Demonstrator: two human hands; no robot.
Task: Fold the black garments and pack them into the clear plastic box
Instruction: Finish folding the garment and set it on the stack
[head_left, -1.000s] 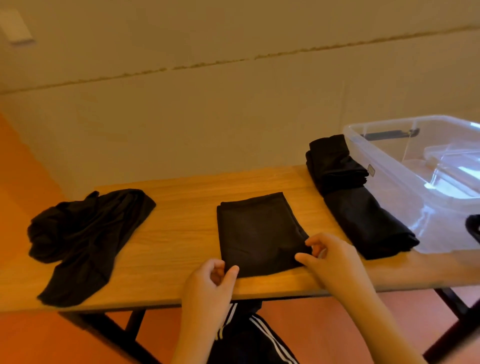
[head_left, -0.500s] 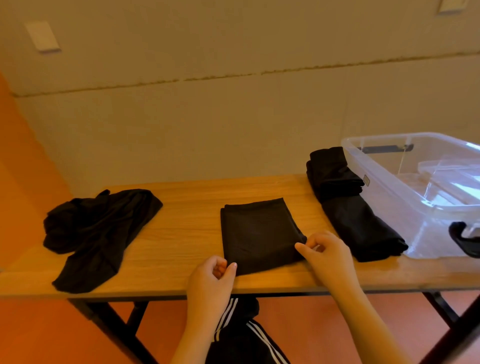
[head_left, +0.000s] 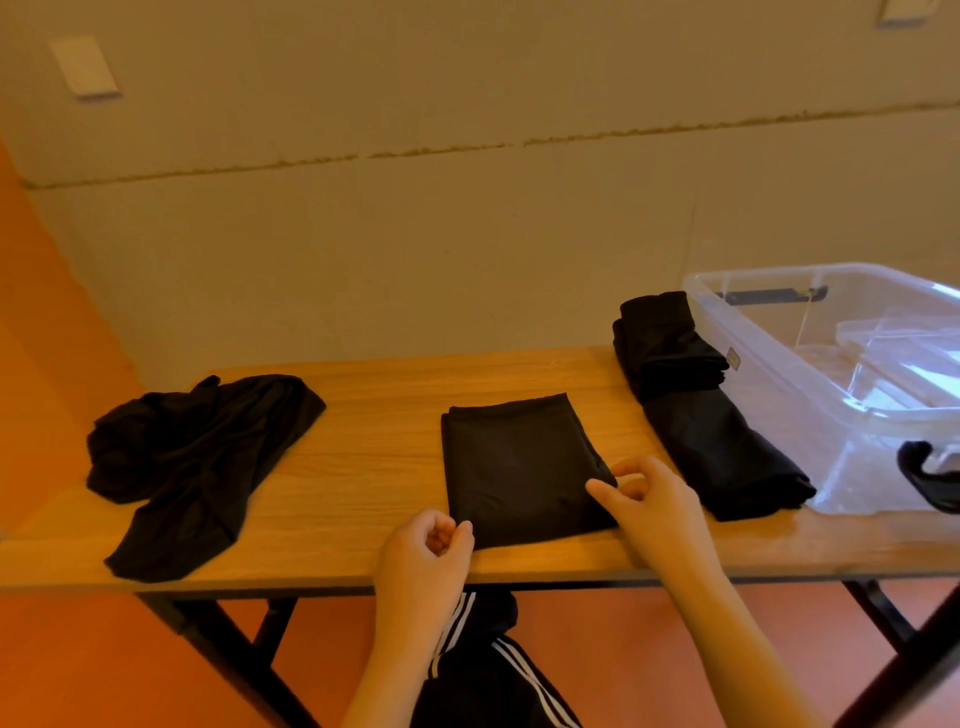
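A black garment (head_left: 519, 467) folded into a flat rectangle lies in the middle of the wooden table (head_left: 363, 457). My left hand (head_left: 423, 561) pinches its near-left corner between thumb and curled fingers. My right hand (head_left: 654, 514) has its thumb on top of the garment's right edge and its fingers curled just beside that edge. A crumpled black garment (head_left: 197, 457) lies at the table's left end. Two folded black garments (head_left: 706, 426) lie in a row beside the clear plastic box (head_left: 753, 332), which stands open at the right.
The box has black handle latches (head_left: 924, 473) and a clear plastic piece (head_left: 893, 338) inside it. A beige wall runs close behind the table. The table's near edge is at my wrists, and its black legs stand on an orange floor.
Both hands stay at the folded garment's near corners. My right fingers have spread slightly. The view has shifted a little, so the table sits lower in frame.
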